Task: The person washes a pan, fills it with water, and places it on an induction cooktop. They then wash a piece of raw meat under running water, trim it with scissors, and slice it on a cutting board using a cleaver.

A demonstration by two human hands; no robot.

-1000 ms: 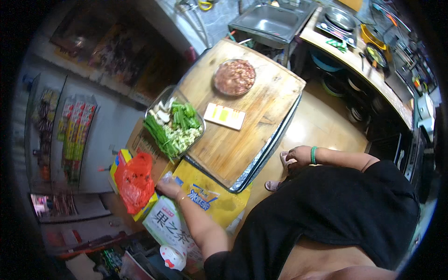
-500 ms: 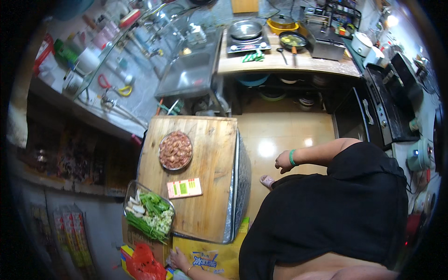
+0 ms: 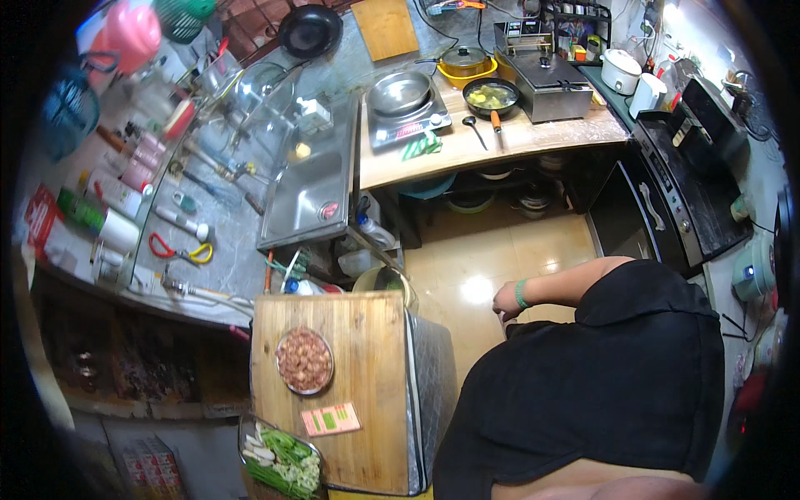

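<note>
My right hand (image 3: 506, 300), with a green beaded bracelet (image 3: 522, 293) at its wrist, hangs beside my body over the floor. Its fingers are loosely curled together, and I see nothing in them. My left hand is out of view. On the wooden board (image 3: 367, 375) to my left sits a round bowl of cut raw meat (image 3: 305, 360). Near it lies a flat, pale pink printed packet (image 3: 331, 419). A clear dish (image 3: 243, 433) at the board's lower left corner holds green vegetables (image 3: 287, 462) and white pieces.
A steel sink (image 3: 304, 196) stands beyond the board. On the far counter (image 3: 533, 142) are a steel pan (image 3: 400, 93) on a cooker, a frying pan (image 3: 492, 98) with yellow food and a black ladle (image 3: 475, 133). Red-and-yellow-handled scissors (image 3: 181, 250) lie on the left ledge. A black stove (image 3: 692, 192) stands right.
The view has tilted up, so the board sits lower and more of the back wall shows. My left hand and the red bag near it have left the picture. My right hand stays beside my body.
</note>
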